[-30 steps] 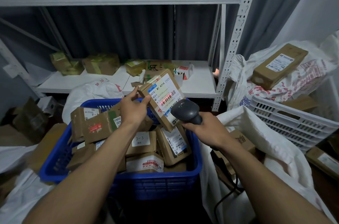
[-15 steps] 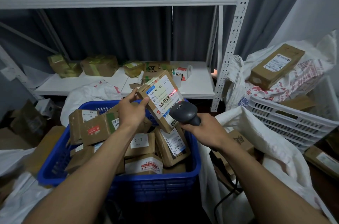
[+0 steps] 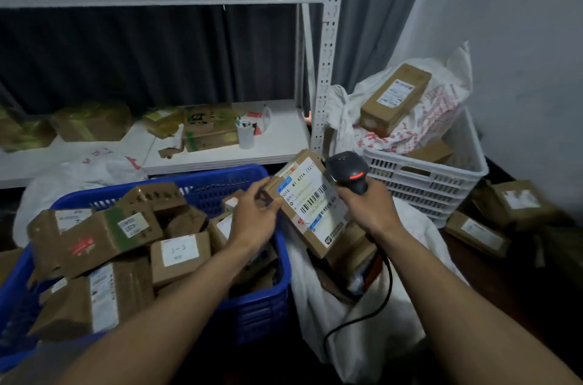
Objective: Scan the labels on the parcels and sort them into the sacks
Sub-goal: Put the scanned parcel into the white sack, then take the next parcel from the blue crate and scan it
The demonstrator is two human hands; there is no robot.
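My left hand point(image 3: 255, 216) grips the upper left corner of a brown cardboard parcel point(image 3: 310, 208) with a white barcode label facing me. The parcel hangs tilted over the open white sack point(image 3: 318, 299), just right of the blue basket point(image 3: 252, 306). My right hand point(image 3: 367, 209) holds a black handheld scanner point(image 3: 348, 172) with a red light lit, its head beside the parcel's upper right edge. A black cable runs from the scanner down over the sack. Several labelled parcels fill the blue basket.
A white crate point(image 3: 432, 183) at the right holds a printed white sack with a long parcel point(image 3: 394, 99) on top. More parcels lie on the floor at right point(image 3: 476, 233). A white shelf point(image 3: 220, 154) behind carries boxes and a cup.
The view has swung right. My left hand has carried the parcel rightward, from above the blue basket to over the white sack, and the scanner in my right hand moved right with it.
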